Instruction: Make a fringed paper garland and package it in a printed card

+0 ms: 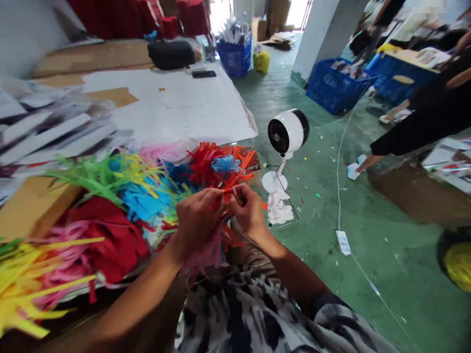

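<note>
My left hand (pixel 200 215) and my right hand (pixel 247 208) are close together above my lap, fingers pinched. Between their fingertips runs an orange-red strip (pixel 228 193); whether it is paper or cloth I cannot tell. A small white bit shows at my right fingertips. Just beyond lies a bunch of red and orange fringe (pixel 209 164) with some light blue on it. Left of my hands are blue fringe (pixel 147 198), green fringe (pixel 99 179) and a dark red bundle (pixel 110 238). Pink strips (pixel 211 250) hang below my left hand.
A white fan (pixel 290 130) stands at the right of the work surface. A white cable with a power strip (pixel 343 242) crosses the green floor. Blue crates (pixel 331 90) stand farther back. At the right a person's leg (pixel 397 137) shows. Yellow fringe (pixel 25 274) lies near left.
</note>
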`<state>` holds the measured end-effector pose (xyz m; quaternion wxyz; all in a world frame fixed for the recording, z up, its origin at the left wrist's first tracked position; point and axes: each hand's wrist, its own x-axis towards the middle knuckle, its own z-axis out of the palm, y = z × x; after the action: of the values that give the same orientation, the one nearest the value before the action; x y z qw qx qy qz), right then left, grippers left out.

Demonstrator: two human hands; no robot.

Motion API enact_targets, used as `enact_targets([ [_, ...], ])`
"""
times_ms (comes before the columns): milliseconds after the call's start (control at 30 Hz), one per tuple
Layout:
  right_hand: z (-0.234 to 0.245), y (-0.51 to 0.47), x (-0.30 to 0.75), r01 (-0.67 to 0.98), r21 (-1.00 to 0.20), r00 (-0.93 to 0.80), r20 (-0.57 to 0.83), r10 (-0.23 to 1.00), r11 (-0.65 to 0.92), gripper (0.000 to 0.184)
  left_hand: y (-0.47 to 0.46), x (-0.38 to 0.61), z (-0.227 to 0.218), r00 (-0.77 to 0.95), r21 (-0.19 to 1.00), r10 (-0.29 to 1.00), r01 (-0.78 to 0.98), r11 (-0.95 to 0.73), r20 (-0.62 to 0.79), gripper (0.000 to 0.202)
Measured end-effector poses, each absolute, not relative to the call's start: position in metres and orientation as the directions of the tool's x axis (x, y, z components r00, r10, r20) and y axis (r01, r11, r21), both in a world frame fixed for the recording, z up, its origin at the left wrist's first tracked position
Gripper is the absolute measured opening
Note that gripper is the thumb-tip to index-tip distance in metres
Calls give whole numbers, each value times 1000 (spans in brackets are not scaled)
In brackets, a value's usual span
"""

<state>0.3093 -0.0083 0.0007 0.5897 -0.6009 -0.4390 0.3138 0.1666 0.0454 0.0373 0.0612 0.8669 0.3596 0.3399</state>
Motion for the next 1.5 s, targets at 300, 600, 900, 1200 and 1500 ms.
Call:
enact_targets([
  [300, 7, -12, 308, 192, -978, 428, 161, 889, 85, 21, 48, 166, 32, 506, 402, 704, 584, -705, 499, 19],
  [600, 3, -9, 305, 201, -975, 473, 182, 862, 96, 17, 43, 169, 31, 448, 429, 734, 606, -669, 511, 14],
  [900, 2, -10, 306, 197, -975, 496, 185, 849, 98, 21, 52, 171, 43, 515, 887, 834, 267, -376, 199, 20],
  [1200, -1, -4, 307, 190, -975, 494, 193, 848, 111, 23, 55, 172, 41, 454, 976, 889, 164, -147, 58, 24],
  [1500, -2, -13, 309, 112, -947, 321, 322, 891, 302, 32, 68, 169, 42, 424, 979, 905, 167, -119, 38, 32],
])
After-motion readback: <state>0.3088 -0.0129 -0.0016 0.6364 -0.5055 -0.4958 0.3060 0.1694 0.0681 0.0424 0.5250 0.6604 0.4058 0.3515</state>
